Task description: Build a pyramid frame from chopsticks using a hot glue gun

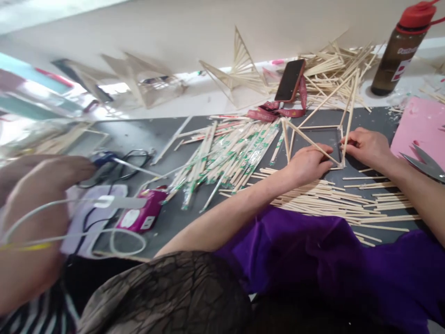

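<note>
A frame of joined wooden chopsticks (pixel 320 127) stands on the grey table, with a square base and sticks slanting up to peaks. My left hand (pixel 310 164) is closed around its near left side, thumb and fingers at a lower stick. On the other side, my right hand (pixel 369 147) pinches the frame near its right corner, beside an upright stick. Loose chopsticks (pixel 313 197) lie in a spread just below both hands. Some fingertips are hidden behind the sticks.
Plastic-wrapped chopsticks (pixel 229 155) are heaped left of the frame. Behind stand a phone (pixel 290 80), a stick pile (pixel 335 69) and a red-capped bottle (pixel 399 51). Scissors (pixel 426 162) lie by a pink sheet (pixel 419 125) at right. A co-worker's blurred arm (pixel 41 199) reaches in at left.
</note>
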Available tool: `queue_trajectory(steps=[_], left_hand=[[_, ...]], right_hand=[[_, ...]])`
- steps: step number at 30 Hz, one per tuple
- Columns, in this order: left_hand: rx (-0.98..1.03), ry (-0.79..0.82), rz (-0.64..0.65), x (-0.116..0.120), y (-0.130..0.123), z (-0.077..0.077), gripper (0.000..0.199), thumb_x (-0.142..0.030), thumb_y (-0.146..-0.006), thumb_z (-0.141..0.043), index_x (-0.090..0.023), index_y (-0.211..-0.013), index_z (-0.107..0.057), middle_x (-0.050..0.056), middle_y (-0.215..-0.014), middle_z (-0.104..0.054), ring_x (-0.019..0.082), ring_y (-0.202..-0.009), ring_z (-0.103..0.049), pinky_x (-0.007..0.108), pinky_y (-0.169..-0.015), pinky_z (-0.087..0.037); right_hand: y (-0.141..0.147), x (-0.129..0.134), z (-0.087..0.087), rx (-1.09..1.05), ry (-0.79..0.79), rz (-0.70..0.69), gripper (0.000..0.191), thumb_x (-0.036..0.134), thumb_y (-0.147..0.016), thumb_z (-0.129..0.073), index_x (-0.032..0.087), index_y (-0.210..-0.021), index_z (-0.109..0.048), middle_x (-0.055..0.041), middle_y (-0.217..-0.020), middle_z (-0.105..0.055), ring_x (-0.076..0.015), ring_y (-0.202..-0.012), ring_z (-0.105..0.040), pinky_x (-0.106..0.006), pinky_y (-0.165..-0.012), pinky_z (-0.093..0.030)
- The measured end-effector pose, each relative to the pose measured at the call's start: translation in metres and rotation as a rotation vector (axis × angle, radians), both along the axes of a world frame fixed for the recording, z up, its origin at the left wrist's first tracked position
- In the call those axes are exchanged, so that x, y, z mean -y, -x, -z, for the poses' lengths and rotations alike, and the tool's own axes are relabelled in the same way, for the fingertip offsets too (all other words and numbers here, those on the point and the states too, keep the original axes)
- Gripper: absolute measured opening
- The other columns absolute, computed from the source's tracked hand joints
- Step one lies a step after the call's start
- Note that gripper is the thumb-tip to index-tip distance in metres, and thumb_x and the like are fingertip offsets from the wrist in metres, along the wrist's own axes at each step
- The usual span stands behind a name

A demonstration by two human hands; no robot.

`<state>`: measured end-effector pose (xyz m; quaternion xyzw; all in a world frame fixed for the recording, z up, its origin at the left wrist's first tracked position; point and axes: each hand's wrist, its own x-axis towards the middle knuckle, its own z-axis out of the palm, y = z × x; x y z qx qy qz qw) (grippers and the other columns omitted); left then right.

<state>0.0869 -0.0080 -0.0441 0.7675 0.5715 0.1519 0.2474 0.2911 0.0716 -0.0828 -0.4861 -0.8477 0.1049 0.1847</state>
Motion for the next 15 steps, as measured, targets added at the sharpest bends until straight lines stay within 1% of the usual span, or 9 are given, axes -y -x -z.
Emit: queue_trajectory(steps=[2,4,5,7,8,10,12,13,15], left_hand=[[0.062,0.009,0.002,0.0,-0.004,0.003,0.035,-0.014,-0.091,-0.058,-0.013,-0.124,-0.07,0.011,-0.128,-0.074,0.022,-0.121,-0.067,0.035,-0.111,-0.048],[0.135,0.0,-0.036,-0.004,-0.009,0.008,0.035,-0.011,-0.09,-0.056,-0.016,-0.121,-0.071,0.008,-0.123,-0.076,0.019,-0.115,-0.07,0.033,-0.109,-0.05],[0.177,0.02,-0.062,-0.007,-0.011,0.011,0.033,-0.013,-0.09,-0.057,-0.017,-0.119,-0.072,0.006,-0.119,-0.077,0.018,-0.111,-0.071,0.032,-0.106,-0.051],[0.249,0.1,-0.127,-0.011,-0.013,0.015,0.03,-0.014,-0.089,-0.06,-0.016,-0.115,-0.074,0.006,-0.108,-0.079,0.017,-0.102,-0.073,0.029,-0.098,-0.055],[0.275,0.129,-0.145,-0.012,-0.014,0.017,0.03,-0.014,-0.087,-0.063,-0.015,-0.114,-0.074,0.006,-0.107,-0.079,0.017,-0.101,-0.073,0.028,-0.097,-0.055],[0.292,0.147,-0.148,-0.012,-0.014,0.017,0.033,-0.014,-0.085,-0.064,-0.014,-0.117,-0.073,0.006,-0.11,-0.079,0.017,-0.104,-0.072,0.027,-0.098,-0.054],[0.264,0.113,-0.138,-0.009,-0.013,0.016,0.033,-0.016,-0.088,-0.061,-0.013,-0.119,-0.073,0.008,-0.117,-0.078,0.018,-0.111,-0.071,0.027,-0.104,-0.052],[0.242,0.104,-0.128,-0.008,-0.013,0.015,0.034,-0.018,-0.09,-0.06,-0.013,-0.121,-0.072,0.008,-0.12,-0.077,0.019,-0.115,-0.07,0.027,-0.107,-0.05],[0.189,0.098,-0.108,-0.005,-0.014,0.015,0.034,-0.02,-0.095,-0.055,-0.015,-0.125,-0.071,0.007,-0.129,-0.074,0.019,-0.121,-0.068,0.028,-0.111,-0.048]], right_hand=[[-0.003,0.0,0.001,0.016,-0.009,-0.013,0.025,0.04,-0.087,-0.06,0.028,-0.097,-0.079,-0.0035,-0.094,-0.074,-0.0211,-0.081,-0.066,-0.03,-0.063,-0.04],[-0.005,0.001,0.001,0.037,-0.008,0.0,0.027,0.041,-0.087,-0.06,0.027,-0.099,-0.079,-0.0043,-0.096,-0.074,-0.0218,-0.083,-0.067,-0.03,-0.065,-0.041],[-0.005,0.002,0.001,0.048,-0.005,0.009,0.028,0.041,-0.088,-0.059,0.027,-0.101,-0.079,-0.0051,-0.098,-0.074,-0.0223,-0.085,-0.068,-0.031,-0.066,-0.042],[-0.005,0.004,0.0,0.071,0.008,0.025,0.03,0.04,-0.089,-0.058,0.026,-0.104,-0.079,-0.0067,-0.105,-0.075,-0.0232,-0.09,-0.069,-0.032,-0.07,-0.044],[-0.005,0.004,0.0,0.081,0.017,0.034,0.03,0.04,-0.089,-0.057,0.026,-0.105,-0.079,-0.0071,-0.107,-0.075,-0.0236,-0.092,-0.07,-0.033,-0.071,-0.045],[-0.006,0.003,0.0,0.096,0.032,0.046,0.032,0.042,-0.087,-0.056,0.026,-0.104,-0.078,-0.0072,-0.11,-0.075,-0.0243,-0.094,-0.071,-0.034,-0.072,-0.047],[-0.009,-0.001,0.004,0.091,0.029,0.032,0.033,0.045,-0.085,-0.055,0.027,-0.101,-0.078,-0.0072,-0.111,-0.076,-0.025,-0.098,-0.072,-0.035,-0.073,-0.049],[-0.012,-0.004,0.007,0.093,0.02,0.026,0.034,0.047,-0.083,-0.055,0.029,-0.101,-0.078,-0.0066,-0.112,-0.076,-0.025,-0.098,-0.072,-0.036,-0.073,-0.05],[-0.021,-0.015,0.019,0.114,0.012,0.012,0.035,0.053,-0.082,-0.053,0.033,-0.096,-0.078,-0.0053,-0.11,-0.077,-0.0251,-0.096,-0.073,-0.037,-0.07,-0.051]])
